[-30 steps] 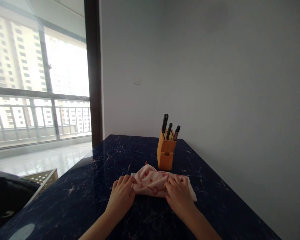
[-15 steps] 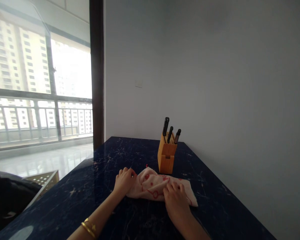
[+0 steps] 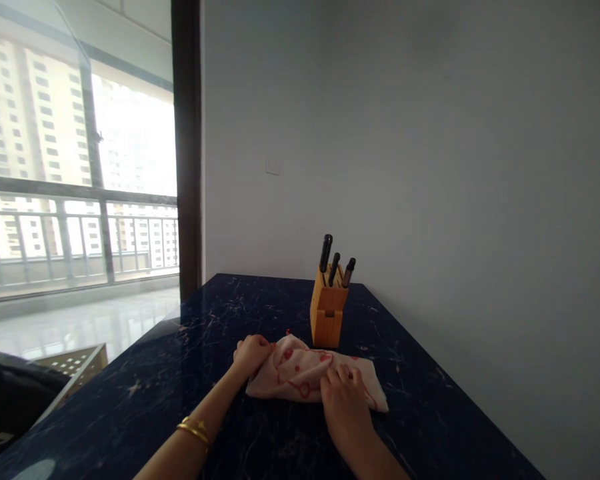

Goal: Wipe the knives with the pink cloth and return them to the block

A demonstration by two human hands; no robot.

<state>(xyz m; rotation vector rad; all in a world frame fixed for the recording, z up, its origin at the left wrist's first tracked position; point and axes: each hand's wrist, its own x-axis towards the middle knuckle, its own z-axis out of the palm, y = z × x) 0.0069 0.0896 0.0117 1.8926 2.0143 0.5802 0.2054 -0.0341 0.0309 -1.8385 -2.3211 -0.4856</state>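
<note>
A pink towel (image 3: pixel 300 377) with red markings lies loosely folded on the dark blue marbled table (image 3: pixel 260 300). At its upper left edge, the bent fingers of my left hand (image 3: pixel 253 353) grip the fabric. My right hand (image 3: pixel 344 397) rests on the right half of the towel, its curled fingers closed on the cloth; the fingertips are partly hidden. A small red bit (image 3: pixel 288 331) shows at the towel's top edge. A gold bracelet (image 3: pixel 194 430) circles my left wrist.
Just behind the towel stands a wooden knife block (image 3: pixel 326 320) with several black-handled knives (image 3: pixel 333 267). A grey wall (image 3: pixel 430 200) borders the table's right and far sides. Left of the table are a black item (image 3: pixel 15 400) and a perforated beige panel (image 3: pixel 75 363).
My left hand has turned slightly and its fingers sit closer to the towel's edge. The right hand keeps its place on the cloth. The whole view has shifted a little.
</note>
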